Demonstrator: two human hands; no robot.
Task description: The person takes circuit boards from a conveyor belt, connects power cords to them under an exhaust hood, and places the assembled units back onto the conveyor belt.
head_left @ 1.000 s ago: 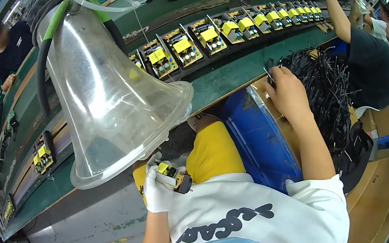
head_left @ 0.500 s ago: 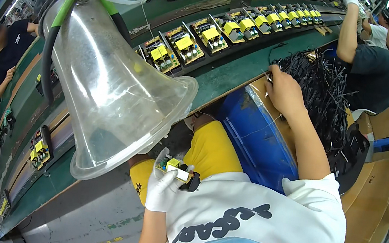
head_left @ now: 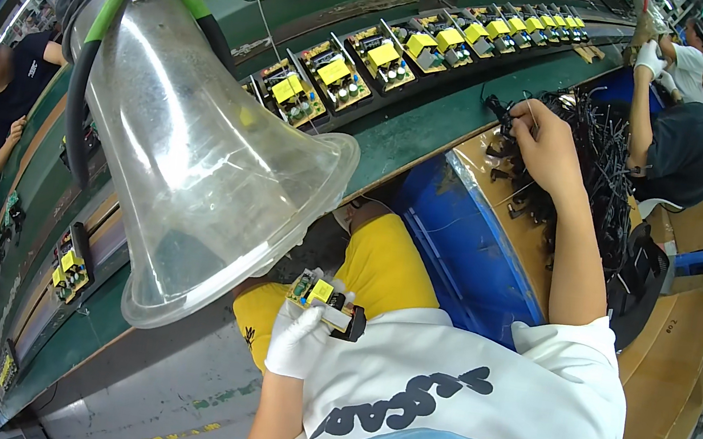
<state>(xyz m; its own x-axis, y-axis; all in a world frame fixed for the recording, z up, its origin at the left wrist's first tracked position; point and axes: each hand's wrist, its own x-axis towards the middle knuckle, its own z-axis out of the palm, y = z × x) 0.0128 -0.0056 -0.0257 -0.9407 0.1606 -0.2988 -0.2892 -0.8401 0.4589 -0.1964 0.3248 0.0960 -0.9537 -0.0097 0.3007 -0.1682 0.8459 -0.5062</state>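
Observation:
My left hand [head_left: 299,338], in a white glove, is closed around a small circuit board [head_left: 318,294] with a yellow-wrapped part and a black end piece, held just above my lap. To the right, my bare right hand [head_left: 548,148] pinches at a black cable [head_left: 499,113] beside the table edge. Its fingertips partly hide the grip. Under and beside that hand lies a large heap of black cables [head_left: 595,177], some strands hanging over cardboard.
A clear plastic funnel-shaped hood [head_left: 200,144] hangs at left. Circuit boards in black cases [head_left: 383,58] line the green table [head_left: 399,136]. A blue bin [head_left: 465,244] stands beside my leg. Co-workers sit at far right [head_left: 690,141] and far left [head_left: 29,84].
My right hand has moved right and slightly up, and the black cables near it have shifted. My left hand has turned the board slightly while still holding it.

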